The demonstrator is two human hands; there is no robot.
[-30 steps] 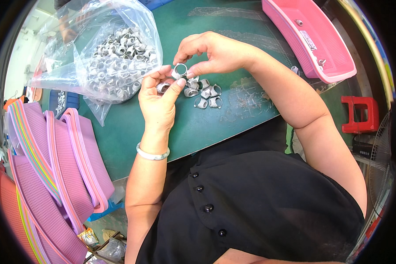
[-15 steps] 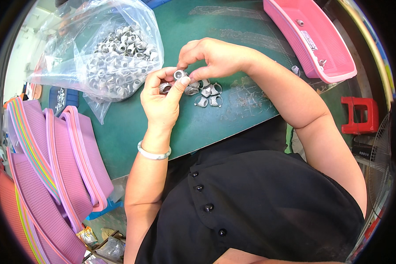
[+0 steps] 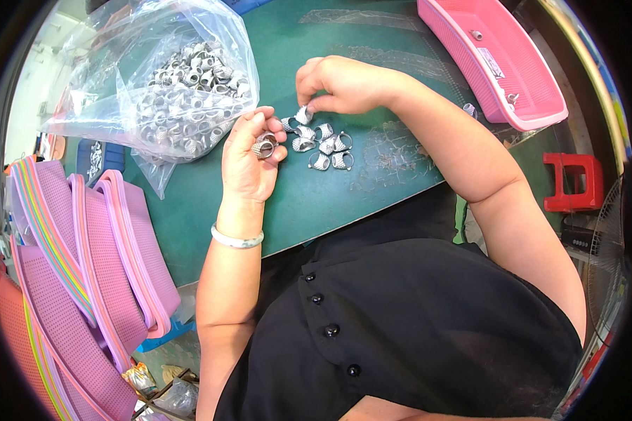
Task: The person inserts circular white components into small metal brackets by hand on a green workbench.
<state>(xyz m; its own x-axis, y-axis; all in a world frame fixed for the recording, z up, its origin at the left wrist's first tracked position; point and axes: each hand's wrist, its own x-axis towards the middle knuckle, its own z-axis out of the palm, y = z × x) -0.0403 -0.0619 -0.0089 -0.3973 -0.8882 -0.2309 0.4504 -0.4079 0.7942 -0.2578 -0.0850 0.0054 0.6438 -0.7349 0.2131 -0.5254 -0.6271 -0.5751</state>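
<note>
My left hand (image 3: 249, 158) rests palm up on the green mat (image 3: 211, 203) and pinches a small silver ring-shaped metal part (image 3: 265, 145) between thumb and fingers. My right hand (image 3: 337, 84) reaches over a small cluster of the same silver parts (image 3: 323, 146) lying on the mat; its fingertips close on one part (image 3: 303, 114) at the cluster's top. A clear plastic bag (image 3: 165, 88) full of many such parts lies just left of my left hand.
A pink plastic tray (image 3: 534, 105) with a couple of small parts sits at the upper right. Stacked pink and purple mesh baskets (image 3: 70, 281) stand at the left. A red stool (image 3: 572, 182) is on the floor at right. A fan (image 3: 611, 281) is at the right edge.
My hands have separated. The left hand kept the ring part and dropped slightly; the right hand moved away from it down to the cluster on the mat and took hold of a part.
</note>
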